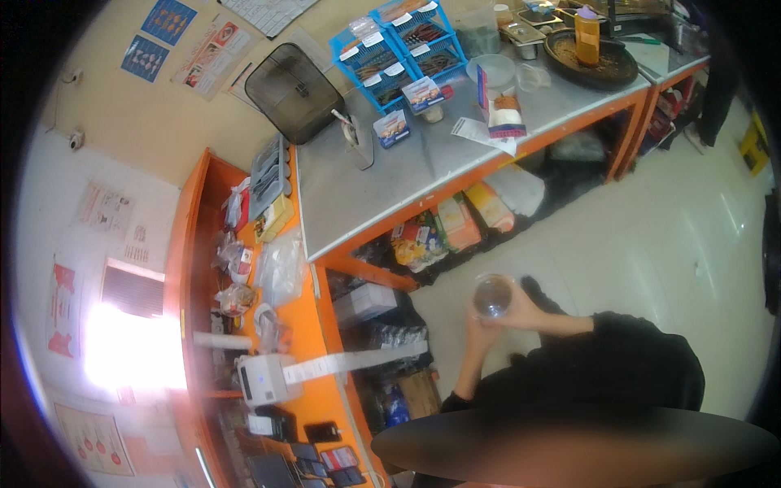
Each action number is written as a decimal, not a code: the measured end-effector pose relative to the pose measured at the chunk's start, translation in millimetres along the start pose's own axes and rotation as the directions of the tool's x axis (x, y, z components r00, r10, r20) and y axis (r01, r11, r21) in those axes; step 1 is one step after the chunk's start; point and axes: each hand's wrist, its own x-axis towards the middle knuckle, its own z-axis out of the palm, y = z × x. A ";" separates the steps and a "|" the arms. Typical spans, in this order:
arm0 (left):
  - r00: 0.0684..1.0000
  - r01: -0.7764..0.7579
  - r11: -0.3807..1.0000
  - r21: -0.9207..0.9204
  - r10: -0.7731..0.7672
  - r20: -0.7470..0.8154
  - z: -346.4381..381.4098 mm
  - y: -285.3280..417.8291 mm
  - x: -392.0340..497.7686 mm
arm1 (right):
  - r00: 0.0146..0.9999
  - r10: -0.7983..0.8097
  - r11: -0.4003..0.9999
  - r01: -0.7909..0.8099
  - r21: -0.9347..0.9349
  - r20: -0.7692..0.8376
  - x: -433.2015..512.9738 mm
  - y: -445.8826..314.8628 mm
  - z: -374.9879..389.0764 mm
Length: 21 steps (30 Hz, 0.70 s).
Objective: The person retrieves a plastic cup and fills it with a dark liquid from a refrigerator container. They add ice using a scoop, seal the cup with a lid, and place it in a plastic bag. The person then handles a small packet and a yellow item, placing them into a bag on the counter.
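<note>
Both hands are around a round clear container (493, 294) with dark contents, seen from above over the pale floor. My left hand (482, 328) grips its lower left side. From the right, my right hand (522, 308) wraps its side. What is inside the container is too blurred to name. The steel-topped table (390, 195) stands beyond the hands. On it, near the front edge, an open printed carton (506, 116) holds something brown and white, beside a paper slip (482, 133).
Left is an orange counter (311, 390) with a label printer (262, 379) trailing a paper strip (360, 360), and several phones (323, 432). Blue drawer racks (399, 55) and a dark round tray (561, 58) with a bottle (587, 39) occupy the table. Another person's legs (717, 104) show far right.
</note>
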 end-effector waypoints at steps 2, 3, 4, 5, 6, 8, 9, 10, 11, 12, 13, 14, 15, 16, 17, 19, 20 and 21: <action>0.996 0.062 0.990 -0.127 -0.070 -0.060 4.5 -6.0 55.1 | 0.998 -0.055 0.999 0.055 -0.001 -0.024 53.4 11.6 -13.3; 0.991 -0.057 0.998 -0.030 0.053 -0.124 5.1 -7.6 77.5 | 0.993 -0.107 0.994 0.107 0.008 -0.040 83.6 18.1 -18.0; 0.978 -0.100 0.992 0.078 0.113 -0.177 4.0 -9.6 103.9 | 0.985 -0.167 0.986 0.168 0.014 -0.045 118.9 23.8 -27.5; 0.958 -0.122 0.972 0.198 0.168 -0.232 -0.4 -11.3 125.0 | 0.984 -0.157 0.988 0.157 -0.001 -0.085 150.8 29.5 -34.3; 0.964 -0.067 0.972 0.223 0.121 -0.237 -3.5 -13.2 143.8 | 0.983 -0.145 0.989 0.145 -0.009 -0.115 181.6 35.0 -37.3; 0.955 0.058 0.960 0.274 0.027 -0.296 -7.3 -19.5 176.7 | 0.981 -0.127 0.990 0.116 -0.085 -0.144 248.6 44.9 -43.0; 0.955 0.084 0.958 0.275 0.002 -0.298 -9.3 -23.0 185.6 | 0.975 -0.160 0.975 0.132 -0.178 -0.154 283.4 48.9 -46.2; 0.953 0.112 0.955 0.274 -0.025 -0.302 -10.5 -27.4 192.8 | 0.969 -0.173 0.969 0.135 -0.206 -0.177 320.0 52.6 -45.2; 0.950 0.141 0.952 0.271 -0.053 -0.308 -13.2 -32.9 197.6 | 0.963 -0.167 0.962 0.112 -0.249 -0.212 351.4 56.1 -41.7; 0.952 0.170 0.936 0.308 -0.076 -0.295 -19.0 -39.1 199.9 | 0.941 -0.247 0.952 0.191 -0.237 -0.231 378.4 59.0 -38.7; 0.956 0.197 0.919 0.341 -0.102 -0.277 -24.3 -44.9 196.3 | 0.933 -0.232 0.961 0.176 -0.214 -0.276 401.0 62.2 -35.4; 0.957 0.236 0.891 0.388 -0.143 -0.254 -29.4 -51.0 191.5 | 0.932 -0.239 0.963 0.193 -0.186 -0.271 420.7 65.3 -35.0; 0.948 0.232 0.917 0.326 -0.138 -0.286 -35.8 -57.0 184.7 | 0.930 -0.250 0.963 0.212 -0.164 -0.269 438.3 68.7 -35.7; 0.937 0.236 0.930 0.283 -0.141 -0.320 -43.1 -62.8 177.5 | 0.950 -0.186 0.980 0.161 -0.118 -0.252 454.1 72.4 -35.6; 0.924 0.240 0.941 0.240 -0.145 -0.355 -53.1 -69.3 172.7 | 0.958 -0.154 0.986 0.135 -0.094 -0.243 468.5 76.1 -33.6; 0.844 0.417 0.906 0.080 -0.353 -0.404 -83.5 -79.9 158.8 | 0.925 -0.250 0.932 0.150 -0.331 -0.286 480.5 85.7 -33.3; 0.794 0.490 0.871 -0.008 -0.450 -0.409 -101.3 -83.4 149.9 | 0.930 -0.198 0.970 0.141 -0.195 -0.309 478.0 91.3 -33.8; 0.764 0.464 0.886 0.017 -0.390 -0.514 -124.6 -88.3 144.6 | 0.921 -0.221 0.975 0.197 -0.105 -0.320 470.1 98.1 -32.4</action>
